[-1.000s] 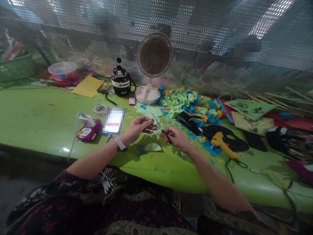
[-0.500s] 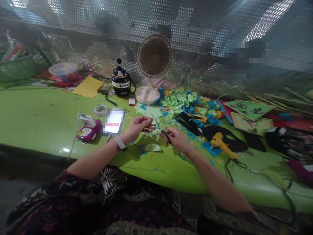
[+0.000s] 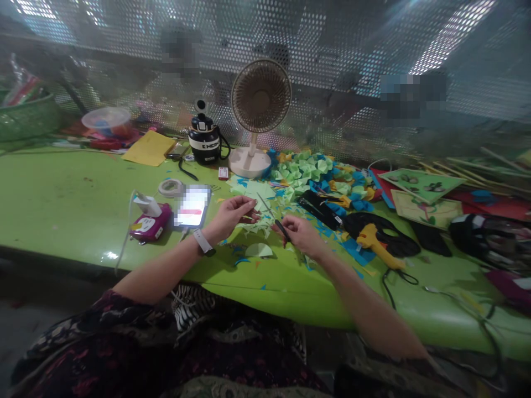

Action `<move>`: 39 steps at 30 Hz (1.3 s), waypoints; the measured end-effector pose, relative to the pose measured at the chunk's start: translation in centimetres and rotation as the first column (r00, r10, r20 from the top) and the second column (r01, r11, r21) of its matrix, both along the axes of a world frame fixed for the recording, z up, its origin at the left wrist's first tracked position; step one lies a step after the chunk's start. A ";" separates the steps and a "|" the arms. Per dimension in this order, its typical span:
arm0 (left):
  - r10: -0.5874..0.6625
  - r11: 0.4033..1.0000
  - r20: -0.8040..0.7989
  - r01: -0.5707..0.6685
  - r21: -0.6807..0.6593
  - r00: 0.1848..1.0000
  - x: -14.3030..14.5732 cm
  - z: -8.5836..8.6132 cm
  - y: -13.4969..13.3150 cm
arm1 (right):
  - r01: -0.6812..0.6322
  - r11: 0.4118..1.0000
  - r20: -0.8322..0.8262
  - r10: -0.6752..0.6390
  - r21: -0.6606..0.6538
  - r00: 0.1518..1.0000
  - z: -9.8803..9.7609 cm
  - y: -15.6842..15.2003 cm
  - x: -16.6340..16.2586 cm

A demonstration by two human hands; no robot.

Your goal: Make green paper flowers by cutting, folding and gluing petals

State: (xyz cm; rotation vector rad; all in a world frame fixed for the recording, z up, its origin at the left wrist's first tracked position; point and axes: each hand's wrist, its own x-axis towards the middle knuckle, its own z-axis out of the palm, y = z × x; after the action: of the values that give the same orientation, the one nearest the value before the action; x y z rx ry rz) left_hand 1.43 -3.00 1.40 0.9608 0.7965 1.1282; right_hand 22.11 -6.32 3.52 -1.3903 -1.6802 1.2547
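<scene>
My right hand (image 3: 302, 235) is closed round the black handles of a pair of scissors (image 3: 271, 216), whose blades point up and left. My left hand (image 3: 233, 216) pinches a small light green piece of paper (image 3: 253, 214) at the blades' tips, just above the green table (image 3: 66, 204). A white watch sits on my left wrist. Under my hands lie light green paper cuttings and a pale half-round paper piece (image 3: 259, 250).
A phone (image 3: 191, 207) and a pink charger block (image 3: 150, 224) lie to the left, with a tape roll (image 3: 171, 187). A desk fan (image 3: 259, 113) and a black jug (image 3: 204, 141) stand behind. Folded green and blue paper shapes (image 3: 315, 168), a yellow glue gun (image 3: 375, 241) and cables lie right.
Both hands stay almost in place; the scissors and the left hand's paper have only shifted slightly.
</scene>
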 end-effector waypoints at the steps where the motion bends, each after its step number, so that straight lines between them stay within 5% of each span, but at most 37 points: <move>1: 0.001 1.000 0.002 -0.001 -0.006 1.000 0.0 0.1 0.0 | 0.019 1.000 -0.005 -0.019 0.015 1.000 -0.1 0.1 0.1; 6: -0.010 0.999 0.026 0.011 -0.050 1.000 -0.1 0.1 -0.1 | 0.135 0.990 0.004 -0.135 0.033 0.991 -0.4 1.4 1.1; 11: -0.019 0.994 0.075 0.027 -0.106 0.997 -0.1 -0.1 0.1 | 0.170 0.978 0.228 -0.193 0.117 0.954 -0.9 3.1 3.3; 17: -0.003 0.985 0.148 0.028 -0.169 0.989 0.0 -0.1 0.2 | 0.172 0.923 0.596 -0.356 0.343 0.720 -1.4 4.5 5.3; 34: -0.127 0.991 0.061 0.129 -0.019 0.990 -0.2 -0.2 -0.2 | 0.117 0.950 0.884 -0.314 0.291 0.347 -1.5 5.0 5.6; 39: -0.136 0.986 -0.039 0.138 0.088 0.990 -0.2 -0.5 -0.1 | 0.131 0.965 0.885 -0.260 0.226 0.387 -1.6 5.5 6.5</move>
State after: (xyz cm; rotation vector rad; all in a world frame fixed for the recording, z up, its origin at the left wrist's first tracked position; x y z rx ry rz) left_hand 1.26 -3.10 0.89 1.0959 0.6990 1.0385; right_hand 28.56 -0.84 1.90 -2.3574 -2.0766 0.1133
